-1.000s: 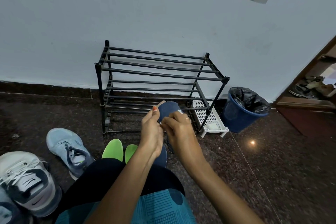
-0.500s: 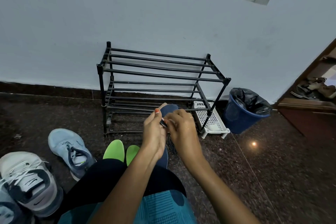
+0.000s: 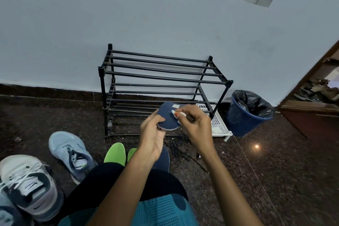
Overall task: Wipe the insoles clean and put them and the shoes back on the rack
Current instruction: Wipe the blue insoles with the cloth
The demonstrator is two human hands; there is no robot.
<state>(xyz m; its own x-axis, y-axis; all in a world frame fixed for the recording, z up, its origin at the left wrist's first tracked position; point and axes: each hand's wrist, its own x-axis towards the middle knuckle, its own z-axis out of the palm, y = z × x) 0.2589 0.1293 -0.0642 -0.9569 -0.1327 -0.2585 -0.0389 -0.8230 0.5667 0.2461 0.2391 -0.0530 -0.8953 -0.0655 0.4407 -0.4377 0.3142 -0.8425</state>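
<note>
Above granite floor (image 3: 275, 170), left grip (image 3: 152, 134) holds navy insole (image 3: 167, 118) (right grip (image 3: 197, 128) pinches wipe (image 3: 173, 111) against it).

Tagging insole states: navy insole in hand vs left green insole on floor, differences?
Colour: navy insole is dark blue, green insole lime. Pose: left hand holds the navy insole up; the green insole lies on the floor. State: right hand pinches a white wipe against the navy insole; nothing touches the green insole. Both are out of shoes.
</note>
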